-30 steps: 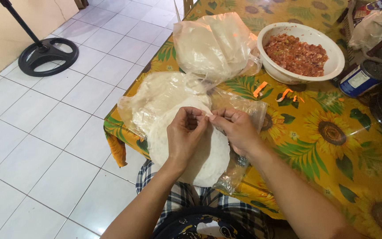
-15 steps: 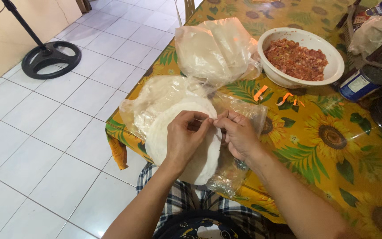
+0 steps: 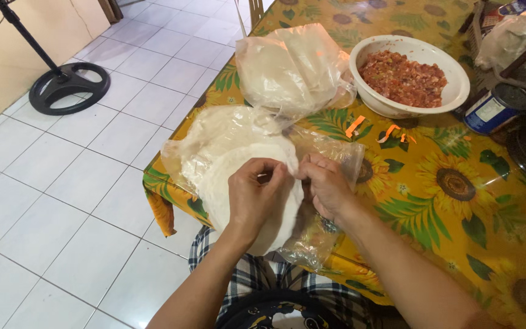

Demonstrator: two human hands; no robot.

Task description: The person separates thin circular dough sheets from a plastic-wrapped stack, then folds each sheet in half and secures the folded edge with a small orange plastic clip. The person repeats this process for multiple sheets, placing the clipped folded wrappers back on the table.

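A stack of round white wrappers point(image 3: 226, 176) was seen lying at the near corner of a table, on a yellow sunflower tablecloth point(image 3: 458, 183), partly overhanging the edge above a checked lap. The left hand point(image 3: 255, 192) was laid on top of the stack, its fingers curled in and pinched at the far edge of the top wrapper. The right hand point(image 3: 326, 186) was placed just beside it, fingertips bent and pinched at the same edge, so that the two hands met fingertip to fingertip. Whether a single sheet was gripped between them could not be told.

Under and around the stack, a crumpled clear plastic bag point(image 3: 336, 152) was spread, with part of it hanging off the table edge below the right wrist. Just beyond the stack, a second heap of wrappers in thin plastic point(image 3: 214, 131) was seen, and farther back a third bag of wrappers point(image 3: 290, 67) was propped up. To the right of that bag, a white bowl point(image 3: 458, 91) filled with a reddish minced filling point(image 3: 403, 76) was set. Small orange scraps point(image 3: 355, 125) were scattered on the cloth between the bowl and the hands. A blue tin point(image 3: 493, 109) was lying near the bowl's right side. On the white tiled floor point(image 3: 62, 183) to the left, the black round base of a stand point(image 3: 68, 86) was visible.
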